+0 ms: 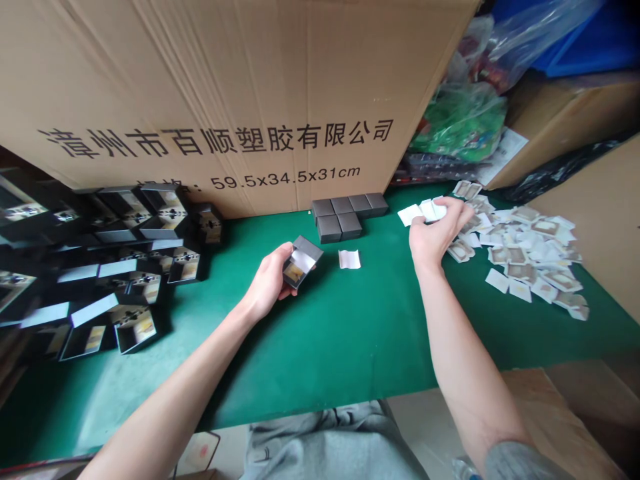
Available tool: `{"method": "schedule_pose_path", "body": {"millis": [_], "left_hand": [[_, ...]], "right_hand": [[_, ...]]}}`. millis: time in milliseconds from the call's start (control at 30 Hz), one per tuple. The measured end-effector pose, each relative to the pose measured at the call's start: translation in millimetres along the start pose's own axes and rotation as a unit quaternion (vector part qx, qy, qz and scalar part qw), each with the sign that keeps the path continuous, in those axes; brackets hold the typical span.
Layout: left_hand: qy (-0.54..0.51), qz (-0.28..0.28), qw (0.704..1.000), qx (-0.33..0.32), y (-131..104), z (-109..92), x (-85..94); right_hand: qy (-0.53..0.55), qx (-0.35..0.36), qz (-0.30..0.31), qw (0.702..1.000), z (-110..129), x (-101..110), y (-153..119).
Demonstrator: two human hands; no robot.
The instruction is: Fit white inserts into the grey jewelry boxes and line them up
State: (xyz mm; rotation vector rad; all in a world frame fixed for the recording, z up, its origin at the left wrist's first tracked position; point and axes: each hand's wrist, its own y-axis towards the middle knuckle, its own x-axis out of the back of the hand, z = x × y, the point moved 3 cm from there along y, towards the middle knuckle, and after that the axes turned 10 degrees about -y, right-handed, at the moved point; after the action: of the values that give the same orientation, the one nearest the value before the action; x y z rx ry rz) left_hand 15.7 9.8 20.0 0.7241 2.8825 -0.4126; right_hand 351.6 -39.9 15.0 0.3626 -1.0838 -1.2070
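My left hand [270, 279] is closed around a small dark hinged box [295, 273]. Its lid stands open, showing a pale lining and a yellowish patch inside. At the near edge of a heap of white inserts [525, 253], my right hand [440, 230] has its fingers curled over a white insert [434, 209]. Two more white pieces lie beside its thumb, and the fingertips are partly hidden. On the green tabletop between my hands lies a single creased white insert [349, 259]. Behind it sits a group of closed dark boxes [340, 217], packed side by side.
Several open dark boxes [137, 327] crowd the left side of the green table [310, 360]. A large printed cardboard carton [225, 87] walls off the back. Plastic bags with green contents [460, 123] and another carton [565, 120] stand at the back right.
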Motion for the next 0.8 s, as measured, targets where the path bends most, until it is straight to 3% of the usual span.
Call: {"method": "schedule_pose_path", "body": {"millis": [300,500,633,800], "left_hand": [[0.007,0.007,1.000,-0.004,0,-1,0.2],[-0.015,0.004,1.000,-0.008,0,0,-1.3],[-0.068,-0.023,0.997,-0.018,1,-3,-1.1],[-0.135,-0.014,0.990,-0.031,2,-10,-0.9]], "right_hand": [[0.027,0.010,-0.001,1.000,16,6,0],[0.076,0.021,0.042,0.996,33,13,-4],[0.185,0.064,0.142,0.970,75,15,-27],[0.318,0.089,0.331,0.884,123,11,-72]]}}
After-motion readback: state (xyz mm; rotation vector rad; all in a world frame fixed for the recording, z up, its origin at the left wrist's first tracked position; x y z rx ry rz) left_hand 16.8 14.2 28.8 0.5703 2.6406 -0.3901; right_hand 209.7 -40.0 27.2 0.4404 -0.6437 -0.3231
